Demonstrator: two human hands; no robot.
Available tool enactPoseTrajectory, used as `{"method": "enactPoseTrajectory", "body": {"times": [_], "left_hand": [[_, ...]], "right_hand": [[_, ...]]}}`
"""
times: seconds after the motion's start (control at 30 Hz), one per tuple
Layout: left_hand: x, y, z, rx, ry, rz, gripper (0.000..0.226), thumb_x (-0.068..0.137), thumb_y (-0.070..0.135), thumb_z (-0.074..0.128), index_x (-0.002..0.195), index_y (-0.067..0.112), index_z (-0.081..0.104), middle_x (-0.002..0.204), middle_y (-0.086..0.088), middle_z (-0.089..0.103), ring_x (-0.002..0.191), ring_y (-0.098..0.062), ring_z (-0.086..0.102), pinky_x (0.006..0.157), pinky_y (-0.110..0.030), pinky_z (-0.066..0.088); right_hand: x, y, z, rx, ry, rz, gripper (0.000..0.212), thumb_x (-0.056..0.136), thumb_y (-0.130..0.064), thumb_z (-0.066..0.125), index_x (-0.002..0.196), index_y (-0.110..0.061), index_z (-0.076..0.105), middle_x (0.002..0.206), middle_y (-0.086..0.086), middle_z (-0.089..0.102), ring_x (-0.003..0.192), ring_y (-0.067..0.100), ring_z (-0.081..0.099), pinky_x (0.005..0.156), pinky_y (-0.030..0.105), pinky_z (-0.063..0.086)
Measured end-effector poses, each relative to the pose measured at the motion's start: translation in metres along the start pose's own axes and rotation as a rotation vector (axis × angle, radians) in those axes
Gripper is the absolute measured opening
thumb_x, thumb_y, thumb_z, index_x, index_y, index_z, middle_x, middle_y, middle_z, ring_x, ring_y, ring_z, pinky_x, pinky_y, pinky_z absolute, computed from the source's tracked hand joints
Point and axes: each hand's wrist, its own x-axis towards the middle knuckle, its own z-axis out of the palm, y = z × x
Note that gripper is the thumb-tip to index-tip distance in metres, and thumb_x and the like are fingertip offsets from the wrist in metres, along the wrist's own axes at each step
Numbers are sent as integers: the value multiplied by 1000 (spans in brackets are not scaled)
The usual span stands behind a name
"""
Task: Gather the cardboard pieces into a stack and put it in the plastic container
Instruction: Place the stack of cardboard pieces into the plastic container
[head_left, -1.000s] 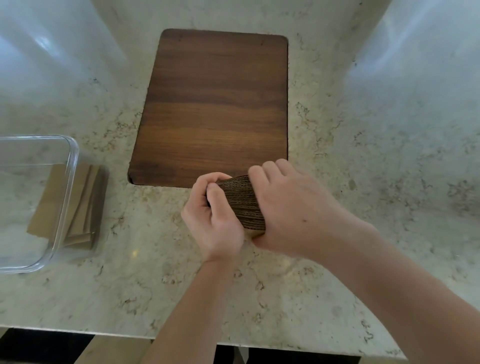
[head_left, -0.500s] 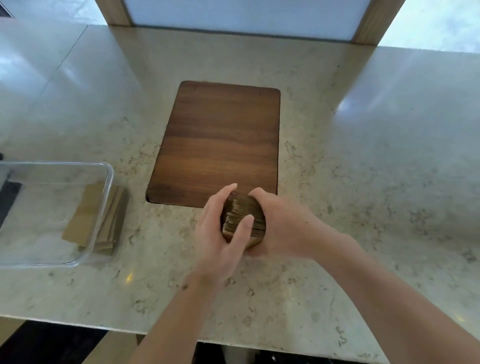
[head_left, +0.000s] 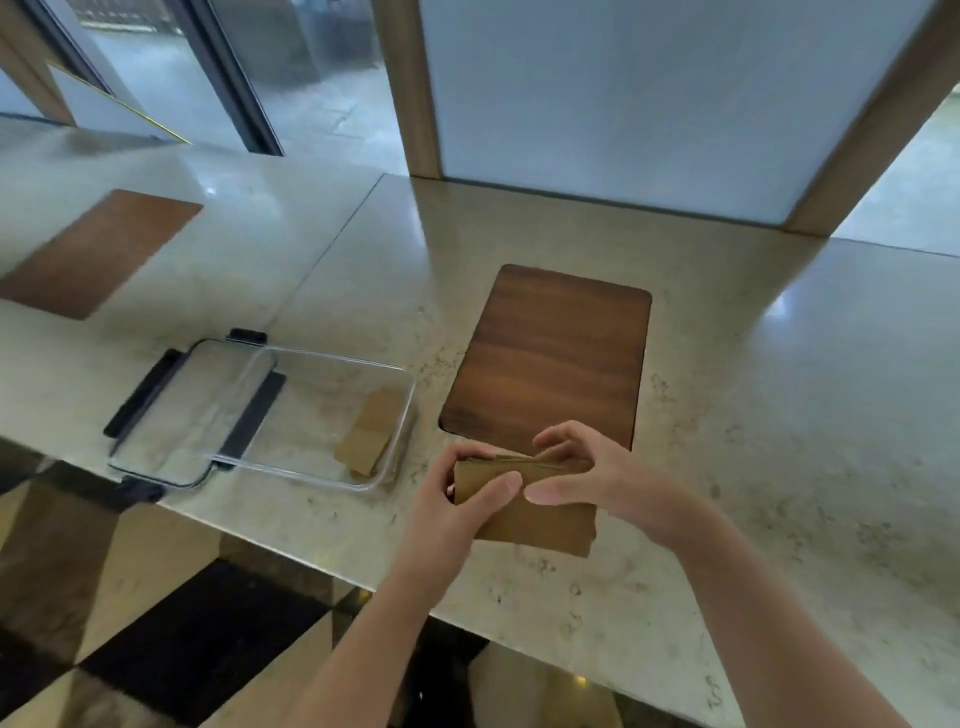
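Note:
A stack of brown cardboard pieces (head_left: 540, 519) is held just above the marble counter, in front of the wooden board. My left hand (head_left: 457, 506) grips its left end, thumb across the top. My right hand (head_left: 597, 478) pinches its far edge and top from the right. The clear plastic container (head_left: 306, 467) stands on the counter to the left of the stack, a hand's width away. A few cardboard pieces (head_left: 370, 439) lie inside it against its right wall.
A dark wooden board (head_left: 556, 358) is set in the counter beyond my hands. The container's clear lid with black clips (head_left: 171, 395) lies left of the container. Another wooden inset (head_left: 98, 249) sits far left. The counter's front edge (head_left: 332, 566) runs just below my wrists.
The view has lifted and pulled back, so the container, its lid and the windows now show. The stack has turned from edge-up to flat side up between my hands.

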Motion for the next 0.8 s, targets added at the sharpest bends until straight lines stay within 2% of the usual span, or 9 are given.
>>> {"method": "enactPoseTrajectory", "body": {"times": [0.1,0.17,0.27,0.33,0.4,0.5,0.6,0.67,0.8], "left_hand": [[-13,6,-21,-132,170,-72,44,64,65,85,100,46,70,103,7,75,93,-16,75,70,-26,62],[-12,10,-45,-195,259,-113,45,61,67,85,98,47,70,109,-1,72,99,-24,73,73,-36,66],[-1,16,-97,-249,344,-131,53,58,69,86,101,43,70,111,-5,73,101,-26,74,76,-43,67],[10,22,-129,-260,378,-128,65,57,71,86,109,35,69,106,-1,76,99,-25,76,79,-44,67],[27,25,-165,-258,409,-123,65,59,70,86,109,34,66,101,3,77,99,-24,76,84,-50,65],[50,29,-203,-278,453,-132,67,63,68,85,113,34,56,110,-2,70,104,-23,73,90,-49,63],[76,34,-226,-255,456,-166,79,71,60,89,127,30,42,114,5,62,101,-10,67,80,-25,57],[92,36,-239,-133,435,-205,81,75,54,90,130,28,37,111,12,59,97,0,61,74,-16,49],[111,32,-264,140,231,-368,84,61,63,90,120,17,51,111,2,68,97,-14,70,83,-36,62]], "right_hand": [[6,-19,39,213,135,48,91,49,-57,91,129,-33,55,128,-2,63,110,18,69,81,29,61],[19,-35,68,317,208,88,85,55,-53,93,128,-32,55,123,-1,64,107,21,70,81,34,62],[48,-64,110,361,132,118,77,61,-53,90,126,-28,58,121,1,72,107,19,72,86,39,64],[71,-84,129,428,67,103,71,69,-39,92,129,-25,55,125,4,70,110,20,72,86,40,65],[102,-108,152,542,33,93,79,65,-26,94,132,-19,52,129,10,67,111,24,72,81,36,64],[144,-133,182,737,72,97,79,66,-14,92,134,-6,52,126,17,67,105,27,73,76,33,63],[175,-136,212,1010,146,86,53,67,-15,88,114,1,67,104,17,72,94,26,73,79,36,62],[192,-135,231,1191,216,110,47,65,-14,88,106,0,71,101,18,70,98,30,68,88,40,58],[208,-124,244,1235,308,234,70,63,-21,90,126,-2,66,118,22,67,110,38,64,95,48,58]]}}
